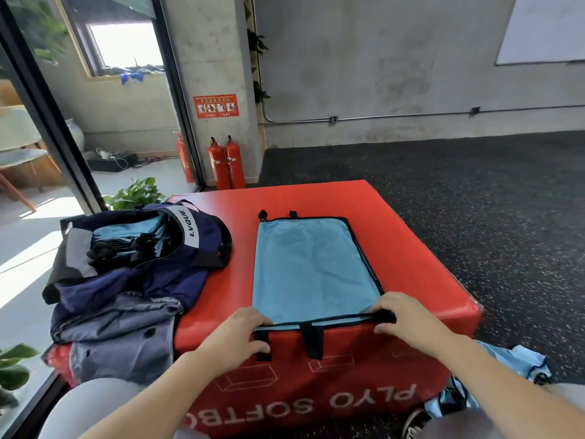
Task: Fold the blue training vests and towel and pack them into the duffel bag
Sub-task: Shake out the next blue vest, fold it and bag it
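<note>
Light blue black-trimmed training vest (313, 267) lay flat on red padded plyo box (421, 248). Left hand (235, 335) and right hand (400, 316) each pinched its near edge. Open navy duffel bag (152, 248) sat left, blue fabric inside.

Duffel bag (139, 248): interior mostly hidden; folded blue contents (126, 232) partly seen, count not determinable.
Blue fabric on the floor (519, 362), lower right: partly behind the right forearm, item unclear.
Red soft box (411, 248): lettering cut off by the bottom edge.
Red wall notice (215, 105): text too small to read.
Shoe (414, 423): cut off by the bottom edge.
Left window area: blurred.
</note>
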The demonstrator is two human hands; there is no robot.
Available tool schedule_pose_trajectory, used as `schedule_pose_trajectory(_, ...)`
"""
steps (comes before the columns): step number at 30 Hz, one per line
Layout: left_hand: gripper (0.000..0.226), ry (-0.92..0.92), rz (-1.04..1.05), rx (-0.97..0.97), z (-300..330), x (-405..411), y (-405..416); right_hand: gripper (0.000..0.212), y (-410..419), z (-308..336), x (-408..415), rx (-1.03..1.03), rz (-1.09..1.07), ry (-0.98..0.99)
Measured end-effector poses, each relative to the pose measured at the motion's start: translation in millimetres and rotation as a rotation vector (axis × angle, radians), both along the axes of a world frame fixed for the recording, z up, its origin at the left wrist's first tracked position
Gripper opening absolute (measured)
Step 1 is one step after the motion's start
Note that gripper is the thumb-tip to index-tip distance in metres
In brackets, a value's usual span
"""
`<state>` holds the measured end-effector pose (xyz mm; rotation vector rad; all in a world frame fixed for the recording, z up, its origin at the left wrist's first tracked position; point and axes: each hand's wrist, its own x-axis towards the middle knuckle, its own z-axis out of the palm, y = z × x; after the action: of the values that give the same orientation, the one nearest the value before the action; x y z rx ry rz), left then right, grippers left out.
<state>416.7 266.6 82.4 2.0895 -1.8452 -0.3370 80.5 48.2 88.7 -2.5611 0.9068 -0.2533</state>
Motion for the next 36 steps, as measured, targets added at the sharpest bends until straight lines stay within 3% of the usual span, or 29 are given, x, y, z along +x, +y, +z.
schedule_pose_trajectory(6,0.045,-0.046,0.066,-0.059,-5,-9,3,0.025,6,-2,-1,-0.047,-0.027,-0.01)
schedule_pose_trajectory(14,0.015,0.001,0.126,-0.118,-1,-15,9,0.011,11,8,-2,-0.118,0.012,0.064)
schedule_pose_trajectory(20,0.029,0.102,0.258,-0.293,21,-17,17,0.012,15,22,-3,0.087,-0.111,-0.165)
schedule_pose_trajectory(24,0.016,0.175,0.326,-0.225,23,-7,25,0.013,17,20,-4,0.02,0.01,0.009)
schedule_pose_trajectory(26,0.015,0.161,0.308,-0.19,22,-8,29,0.019,22,20,-2,-0.04,0.062,0.126)
schedule_pose_trajectory(29,0.014,0.155,0.272,-0.171,19,-12,32,0.05,28,18,-1,-0.21,0.114,0.25)
schedule_pose_trajectory(32,0.014,0.163,0.277,-0.167,19,-13,32,0.068,34,8,0,-0.42,0.142,0.373)
schedule_pose_trajectory(36,0.013,0.155,0.265,-0.17,24,-15,30,0.084,39,-10,2,-0.59,0.119,0.333)
